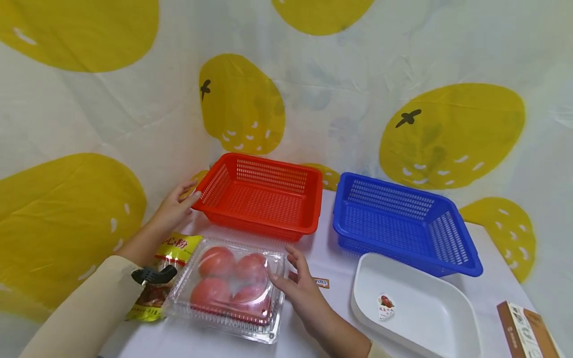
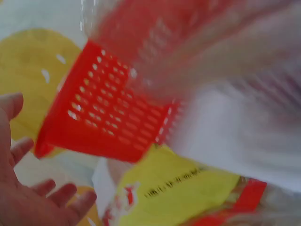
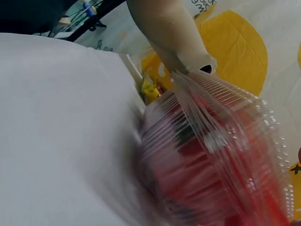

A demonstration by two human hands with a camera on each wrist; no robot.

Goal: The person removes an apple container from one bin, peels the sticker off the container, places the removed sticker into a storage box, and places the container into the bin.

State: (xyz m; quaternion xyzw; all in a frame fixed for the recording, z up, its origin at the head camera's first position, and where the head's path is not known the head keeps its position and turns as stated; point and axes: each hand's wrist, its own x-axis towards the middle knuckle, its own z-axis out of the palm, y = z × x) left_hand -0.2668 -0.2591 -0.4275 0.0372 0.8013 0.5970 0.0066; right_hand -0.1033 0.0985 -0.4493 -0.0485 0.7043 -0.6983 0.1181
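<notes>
A clear plastic clamshell box (image 1: 203, 319) of several tomatoes (image 1: 217, 261) sits on the white cloth in the head view. My right hand (image 1: 309, 298) is at its right side, thumb tip overlapping the lid's edge and fingers loosely bent. In the right wrist view the box (image 3: 207, 155) is motion-blurred and that hand is almost wholly out of frame. My left hand (image 1: 175, 206) is beside the left rim of the red basket (image 1: 259, 204), thumb overlapping the rim. The left wrist view shows this hand's fingers (image 2: 61, 194) spread and holding nothing, near the basket's wall (image 2: 108, 108).
A yellow food bag (image 1: 184, 247) lies left of the box, under my left forearm. The blue basket (image 1: 380, 223) stands at the back right, a white tray (image 1: 421, 311) before it. A brown box (image 1: 521, 330) is at the right edge, a small orange-edged packet (image 1: 321, 283) behind my right hand.
</notes>
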